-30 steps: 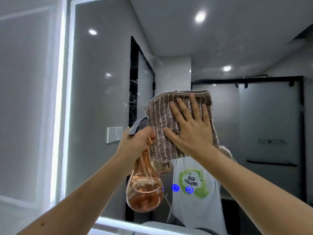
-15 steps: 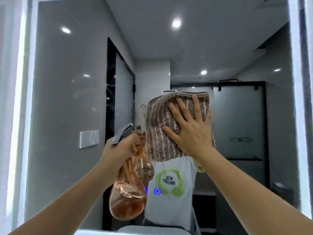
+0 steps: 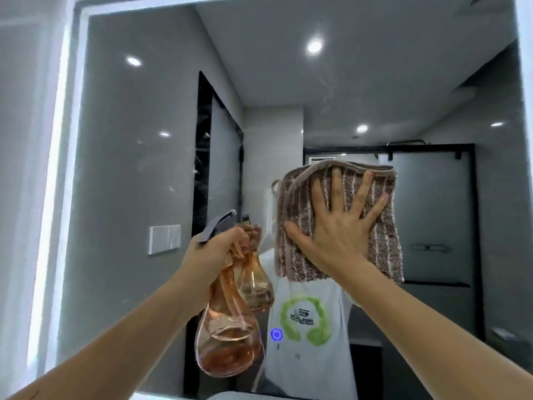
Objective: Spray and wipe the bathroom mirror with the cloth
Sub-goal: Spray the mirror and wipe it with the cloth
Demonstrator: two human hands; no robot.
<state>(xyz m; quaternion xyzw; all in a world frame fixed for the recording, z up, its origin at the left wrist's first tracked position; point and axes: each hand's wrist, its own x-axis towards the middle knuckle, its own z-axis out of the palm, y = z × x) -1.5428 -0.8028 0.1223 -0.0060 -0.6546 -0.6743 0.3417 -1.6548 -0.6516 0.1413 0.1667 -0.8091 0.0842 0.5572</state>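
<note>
The bathroom mirror [image 3: 138,168] fills the view, framed by a lit white border. My right hand [image 3: 337,235] lies flat with fingers spread on a folded brown striped cloth [image 3: 383,246], pressing it against the glass at centre right. My left hand [image 3: 213,255] grips the neck of an amber, see-through spray bottle [image 3: 227,342] with a grey trigger head, held close to the mirror just left of the cloth. The bottle holds some liquid at its bottom. Its reflection shows right behind it.
The mirror's lit left edge [image 3: 49,197] and right edge [image 3: 523,82] bound the glass. Reflected in it are a person in a white shirt with a green logo [image 3: 305,319], a dark-framed shower door, a doorway and ceiling lights. A blue touch icon [image 3: 276,334] glows low on the glass.
My right hand has slid the cloth to the right across the mirror, and the view has shifted with it. My left hand keeps holding the bottle at about the same height.
</note>
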